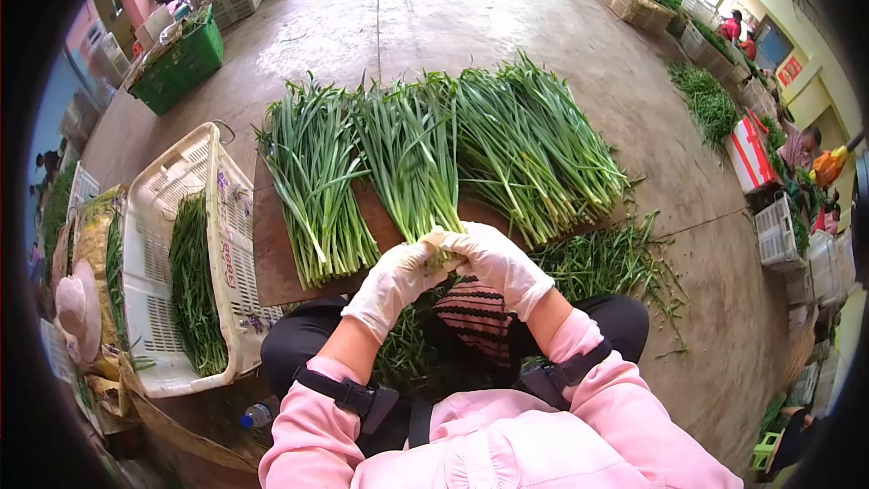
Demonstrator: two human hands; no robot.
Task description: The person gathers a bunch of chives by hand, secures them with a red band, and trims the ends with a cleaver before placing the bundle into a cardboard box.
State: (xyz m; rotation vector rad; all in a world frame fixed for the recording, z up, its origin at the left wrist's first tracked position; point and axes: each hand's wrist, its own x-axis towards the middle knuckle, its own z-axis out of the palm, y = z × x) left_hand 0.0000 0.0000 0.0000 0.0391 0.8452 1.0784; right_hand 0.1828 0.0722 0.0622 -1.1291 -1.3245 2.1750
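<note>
— What are the hands doing?

— Both are wearing pale gloves and closing together on the cut ends of one bunch of chives (412, 158). The left hand (394, 279) is wrapping around the stems from its side, and the right hand (496, 261) is gripping them right against it — the two are touching.

— Where is that bunch lying?

— It is fanning out straight ahead of the hands across a wooden board (272, 254), with its tips pointing away.

— And around it?

— Another bunch (312, 181) is lying just to the left of the hands, and a wider bunch (534, 145) is spreading ahead and to the right. Loose trimmings (611, 263) are sitting just right of the right hand. A white plastic crate (149, 244) — holding more greens — is standing well off to the left of the left hand.
</note>
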